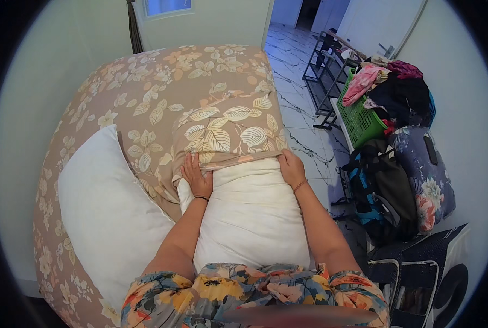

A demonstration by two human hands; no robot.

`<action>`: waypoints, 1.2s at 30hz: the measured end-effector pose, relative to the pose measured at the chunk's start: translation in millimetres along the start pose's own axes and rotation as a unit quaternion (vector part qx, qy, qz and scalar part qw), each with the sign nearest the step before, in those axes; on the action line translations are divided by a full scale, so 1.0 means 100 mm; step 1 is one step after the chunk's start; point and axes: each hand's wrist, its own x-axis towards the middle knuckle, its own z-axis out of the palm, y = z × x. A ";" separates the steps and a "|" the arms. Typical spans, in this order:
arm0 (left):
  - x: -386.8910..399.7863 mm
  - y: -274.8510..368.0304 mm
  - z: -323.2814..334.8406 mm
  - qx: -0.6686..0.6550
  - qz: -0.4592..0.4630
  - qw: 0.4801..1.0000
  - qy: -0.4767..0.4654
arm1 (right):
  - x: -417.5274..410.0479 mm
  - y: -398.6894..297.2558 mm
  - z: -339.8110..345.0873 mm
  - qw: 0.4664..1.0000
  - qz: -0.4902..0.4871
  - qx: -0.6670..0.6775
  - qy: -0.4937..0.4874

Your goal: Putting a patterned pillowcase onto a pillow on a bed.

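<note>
A brown leaf-patterned pillowcase [235, 129] covers the far part of a white pillow [252, 205], whose near part lies bare against the person's floral clothing. My right hand [292, 167] grips the pillowcase's open edge at the pillow's right side, thumb on top. On the left side, my left hand [197, 175] rests on the pillow and the edge of the case, its fingers spread over the cloth; part of the palm's contact is hidden. A second white pillow [104, 197] without a case lies on the bed to the left.
The bed has a brown floral sheet [145, 90]. Along the right wall stand a metal rack [326, 74], a green plastic basket [360, 119] heaped with clothes, a black and blue backpack [383, 192] and a floral-covered bundle [424, 176]. Marble-patterned floor [305, 143] runs beside the bed.
</note>
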 end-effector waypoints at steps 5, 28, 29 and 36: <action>-0.03 -0.07 -0.03 -0.016 0.014 1.000 0.008 | -0.66 -0.10 -0.12 1.000 -0.018 0.004 -0.024; 0.70 0.11 -0.69 -0.032 -0.056 0.995 -0.074 | -1.53 -0.56 -0.32 0.959 -0.127 -0.089 -0.239; 0.70 0.11 -0.74 -0.030 -0.059 0.995 -0.074 | -1.54 -0.55 -0.34 0.958 -0.128 -0.087 -0.242; 0.50 0.41 -1.05 -0.069 -0.086 0.985 -0.133 | -1.59 -0.47 -0.36 0.957 -0.102 -0.096 -0.254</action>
